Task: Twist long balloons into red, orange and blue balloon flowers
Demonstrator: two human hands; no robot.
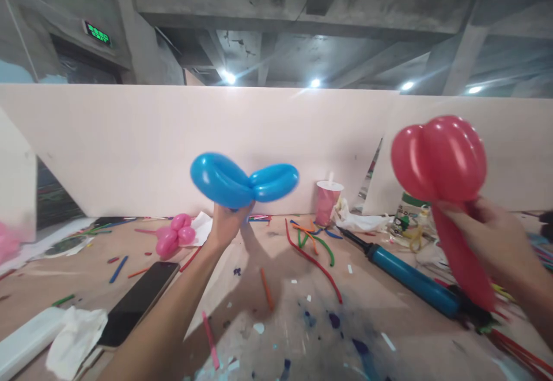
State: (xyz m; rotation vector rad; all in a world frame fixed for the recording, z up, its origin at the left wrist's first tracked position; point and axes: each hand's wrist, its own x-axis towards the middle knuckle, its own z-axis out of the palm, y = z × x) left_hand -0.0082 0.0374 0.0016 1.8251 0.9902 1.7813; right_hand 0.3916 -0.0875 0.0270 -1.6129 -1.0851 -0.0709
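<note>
My left hand (231, 219) is closed around the lower middle of a blue twisted balloon (220, 182). Two loops of it spread to either side above my fingers, the left one fatter. On the right, my right hand (484, 225) grips a red twisted balloon (453, 156) at its neck. Several bulging lobes make up its top, and a long tail hangs down past my palm. Both balloons are held up above the table, well apart from each other. Beneath the red tail lies a blue hand pump (410, 280) with a black nozzle.
A phone (138, 300) and crumpled tissue (75, 340) lie at the left, behind them a pink balloon figure (175, 236). Uninflated balloons (317, 266) are scattered mid-table. A pink cup (328, 202) and a jar (408, 217) stand before the white partition (142, 144).
</note>
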